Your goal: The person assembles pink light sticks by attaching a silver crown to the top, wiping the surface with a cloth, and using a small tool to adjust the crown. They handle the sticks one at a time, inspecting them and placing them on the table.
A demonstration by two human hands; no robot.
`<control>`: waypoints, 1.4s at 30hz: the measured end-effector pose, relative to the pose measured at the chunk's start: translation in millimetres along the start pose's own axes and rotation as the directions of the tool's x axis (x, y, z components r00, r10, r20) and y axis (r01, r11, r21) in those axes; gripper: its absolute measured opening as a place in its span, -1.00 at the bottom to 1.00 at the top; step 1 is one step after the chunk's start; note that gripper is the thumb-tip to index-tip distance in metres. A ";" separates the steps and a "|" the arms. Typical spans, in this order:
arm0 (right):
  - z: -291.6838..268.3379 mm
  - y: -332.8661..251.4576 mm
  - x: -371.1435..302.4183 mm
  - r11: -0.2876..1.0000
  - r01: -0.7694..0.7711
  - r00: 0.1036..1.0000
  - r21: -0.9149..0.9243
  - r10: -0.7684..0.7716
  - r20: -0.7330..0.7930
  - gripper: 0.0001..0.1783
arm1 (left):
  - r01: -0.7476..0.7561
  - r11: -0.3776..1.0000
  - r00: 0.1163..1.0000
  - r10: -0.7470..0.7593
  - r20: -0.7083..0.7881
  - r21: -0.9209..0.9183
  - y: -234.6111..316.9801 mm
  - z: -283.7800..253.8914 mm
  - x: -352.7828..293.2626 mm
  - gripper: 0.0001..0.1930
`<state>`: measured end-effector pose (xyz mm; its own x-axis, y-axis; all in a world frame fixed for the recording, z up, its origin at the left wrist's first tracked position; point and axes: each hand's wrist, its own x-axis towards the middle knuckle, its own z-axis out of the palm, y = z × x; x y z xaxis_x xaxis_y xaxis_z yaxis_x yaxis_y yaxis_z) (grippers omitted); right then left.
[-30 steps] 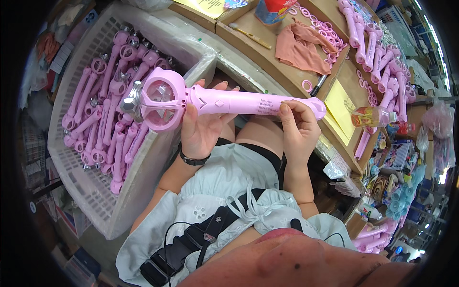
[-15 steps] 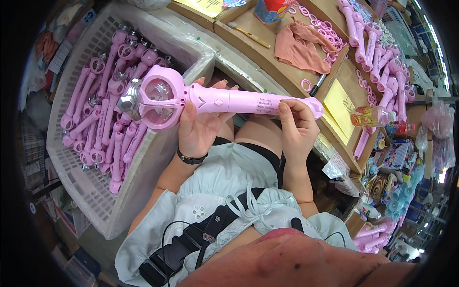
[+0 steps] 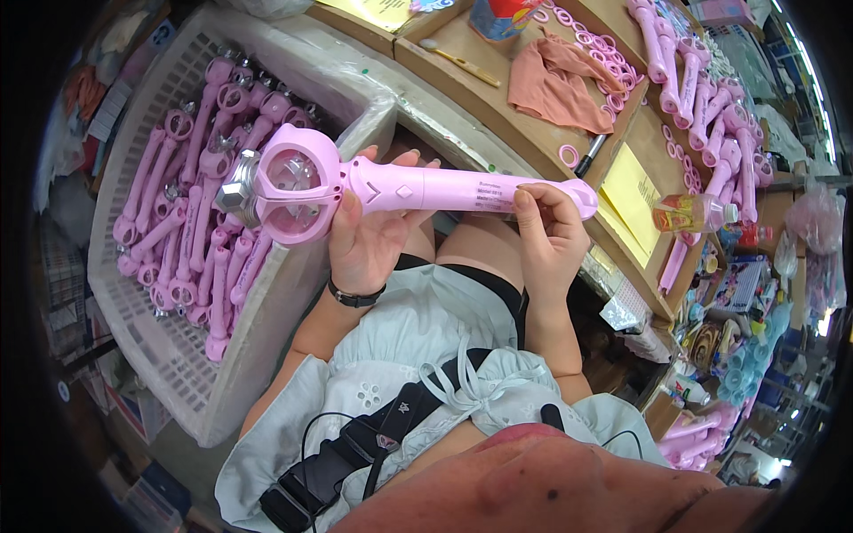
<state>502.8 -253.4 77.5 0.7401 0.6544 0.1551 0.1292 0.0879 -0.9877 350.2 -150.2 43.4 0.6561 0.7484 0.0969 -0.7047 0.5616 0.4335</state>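
Across my lap, both hands hold up one pink toy wand [image 3: 444, 188]. It lies nearly level, its round head with a clear dome and a silver faceted tip pointing left. My left hand [image 3: 373, 226] is wrapped under the wand just below the head, thumb in front and fingertips showing above. Near the handle's right end, my right hand [image 3: 553, 226] pinches it between thumb and fingers. Small dark print shows on the handle beside my right thumb. Left of the wand's head stands a white plastic basket [image 3: 200, 404] with many similar pink wands [image 3: 191, 231] piled inside.
On the right, cardboard trays hold an orange-pink cloth [image 3: 560, 84], pink rings [image 3: 600, 62], a brush [image 3: 462, 62], a black marker [image 3: 590, 155] and yellow paper [image 3: 627, 209]. A drink bottle [image 3: 693, 214] lies by more pink wands [image 3: 711, 107].
Almost nothing differs. The wand and both hands have shifted very slightly, and my right fingers sit a touch further left on the handle end.
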 end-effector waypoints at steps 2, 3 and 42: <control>0.6 0.6 -0.2 1.000 -0.003 1.000 0.000 0.003 -0.007 -0.86 | -0.002 1.000 1.000 0.002 0.007 0.000 0.0 -0.2 -0.1 -0.41; 0.8 1.2 -0.4 1.000 -0.005 1.000 -0.002 0.005 -0.011 -0.86 | -0.002 1.000 1.000 0.002 0.006 0.001 -0.1 -0.2 -0.2 -0.41; 18.3 45.2 -41.0 0.896 -0.021 0.969 -0.444 0.128 0.213 -0.45 | -0.338 0.722 0.909 0.417 0.009 0.603 -53.0 20.6 61.9 -0.58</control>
<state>466.2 -262.5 26.1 0.5931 0.8049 0.0193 0.3934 -0.2688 -0.8792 433.7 -140.9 44.8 0.3043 0.9115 0.2767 -0.5676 -0.0598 0.8212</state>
